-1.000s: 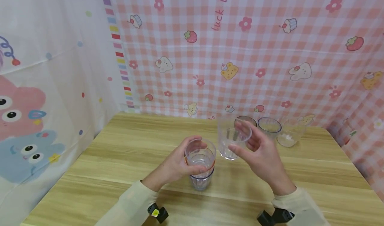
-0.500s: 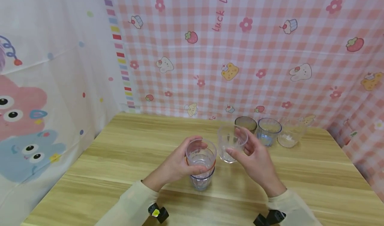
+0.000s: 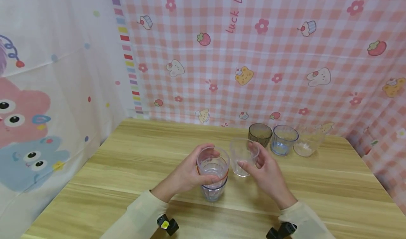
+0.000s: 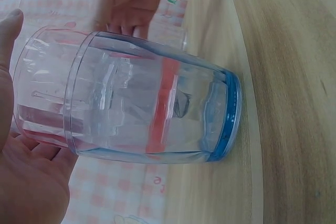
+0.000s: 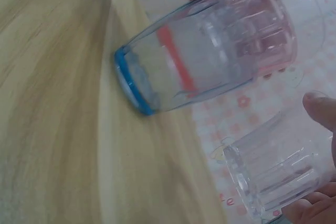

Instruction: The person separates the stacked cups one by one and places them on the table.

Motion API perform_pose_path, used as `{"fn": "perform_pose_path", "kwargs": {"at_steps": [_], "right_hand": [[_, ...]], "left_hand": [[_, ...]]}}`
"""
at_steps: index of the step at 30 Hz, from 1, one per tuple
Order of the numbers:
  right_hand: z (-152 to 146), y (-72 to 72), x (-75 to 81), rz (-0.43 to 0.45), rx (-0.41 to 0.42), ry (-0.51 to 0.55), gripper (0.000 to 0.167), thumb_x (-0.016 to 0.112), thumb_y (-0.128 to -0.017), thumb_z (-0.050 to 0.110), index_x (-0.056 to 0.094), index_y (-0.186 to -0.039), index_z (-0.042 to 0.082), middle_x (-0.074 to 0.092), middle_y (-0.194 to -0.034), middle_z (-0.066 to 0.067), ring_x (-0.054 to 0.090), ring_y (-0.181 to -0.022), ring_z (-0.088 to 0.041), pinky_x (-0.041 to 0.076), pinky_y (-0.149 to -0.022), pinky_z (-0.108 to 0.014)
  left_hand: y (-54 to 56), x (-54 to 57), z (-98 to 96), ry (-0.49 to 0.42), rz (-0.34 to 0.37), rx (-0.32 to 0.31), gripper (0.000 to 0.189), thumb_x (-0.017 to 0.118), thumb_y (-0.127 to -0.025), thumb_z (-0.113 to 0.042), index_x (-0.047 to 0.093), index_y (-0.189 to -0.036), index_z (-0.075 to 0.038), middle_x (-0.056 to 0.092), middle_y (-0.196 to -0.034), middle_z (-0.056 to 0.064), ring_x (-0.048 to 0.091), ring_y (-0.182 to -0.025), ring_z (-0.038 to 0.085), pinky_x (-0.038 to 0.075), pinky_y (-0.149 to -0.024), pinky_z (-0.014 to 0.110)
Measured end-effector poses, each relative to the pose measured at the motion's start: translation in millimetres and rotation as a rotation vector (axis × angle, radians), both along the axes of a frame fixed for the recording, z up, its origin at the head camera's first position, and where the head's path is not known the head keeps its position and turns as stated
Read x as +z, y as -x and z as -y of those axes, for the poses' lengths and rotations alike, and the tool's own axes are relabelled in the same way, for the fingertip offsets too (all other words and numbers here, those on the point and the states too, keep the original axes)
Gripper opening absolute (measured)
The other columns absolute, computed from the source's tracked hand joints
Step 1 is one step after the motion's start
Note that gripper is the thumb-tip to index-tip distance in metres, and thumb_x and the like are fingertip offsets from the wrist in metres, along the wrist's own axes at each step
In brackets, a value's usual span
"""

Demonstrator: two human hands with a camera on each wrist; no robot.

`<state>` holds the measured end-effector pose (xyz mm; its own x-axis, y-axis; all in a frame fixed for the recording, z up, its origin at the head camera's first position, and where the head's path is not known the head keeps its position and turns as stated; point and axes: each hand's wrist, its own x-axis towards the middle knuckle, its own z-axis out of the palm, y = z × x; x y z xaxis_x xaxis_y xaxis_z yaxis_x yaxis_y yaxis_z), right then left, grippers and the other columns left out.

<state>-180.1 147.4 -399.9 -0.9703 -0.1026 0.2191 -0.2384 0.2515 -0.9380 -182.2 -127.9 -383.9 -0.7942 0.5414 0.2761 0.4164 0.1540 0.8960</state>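
My left hand (image 3: 187, 175) grips a stack of nested see-through cups near the middle of the table, thumb in front and fingers behind. Lowest is the blue-tinted cup (image 4: 228, 116), standing on the wood; an orange-red-rimmed cup (image 5: 273, 40) sits inside it, with a colourless rim (image 3: 213, 150) on top. Just right of the stack, my right hand (image 3: 271, 172) holds a clear faceted cup (image 3: 240, 161) between thumb and fingers. That cup is roughly upright, a little apart from the stack. In the right wrist view its base (image 5: 244, 182) appears off the table.
At the back right stand three cups in a row: a smoky grey one (image 3: 260, 136), a blue one (image 3: 281, 148) and a clear one (image 3: 305, 150). Behind the wooden table (image 3: 142, 154) hangs a pink checked cloth (image 3: 222, 62); a white printed cloth (image 3: 79, 77) hangs left.
My right hand has come down and slightly left with the clear cup, nearer the stack. More of the grey and blue cups behind now shows. My left hand and the stack have stayed put.
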Motion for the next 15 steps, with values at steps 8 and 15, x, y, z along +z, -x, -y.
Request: {"fn": "perform_pose_path", "kwargs": {"at_steps": [8,15], "right_hand": [[-0.1,5.3,-12.0,0.074,0.002,-0.059,0.08,0.078,-0.1,0.012,0.032,-0.163,-0.004,0.031,-0.173,-0.028,0.035,-0.159,-0.045,0.035,-0.127,-0.048],[1.3,6.8,-21.7,0.148,-0.001,-0.069,0.083,0.075,-0.103,0.014,0.025,-0.167,0.002,0.02,-0.178,-0.024,0.035,-0.16,-0.044,0.04,-0.125,-0.048]], "left_hand": [[-0.6,0.2,0.2,0.0,0.0,0.002,0.086,0.09,-0.089,-0.015,0.037,-0.157,-0.002,0.06,-0.151,0.021,0.056,-0.145,0.037,0.044,-0.117,0.023],[-0.7,0.7,-0.5,0.004,0.01,0.004,0.087,0.09,-0.09,-0.017,0.037,-0.157,-0.002,0.06,-0.152,0.02,0.056,-0.146,0.037,0.045,-0.119,0.027]]}}
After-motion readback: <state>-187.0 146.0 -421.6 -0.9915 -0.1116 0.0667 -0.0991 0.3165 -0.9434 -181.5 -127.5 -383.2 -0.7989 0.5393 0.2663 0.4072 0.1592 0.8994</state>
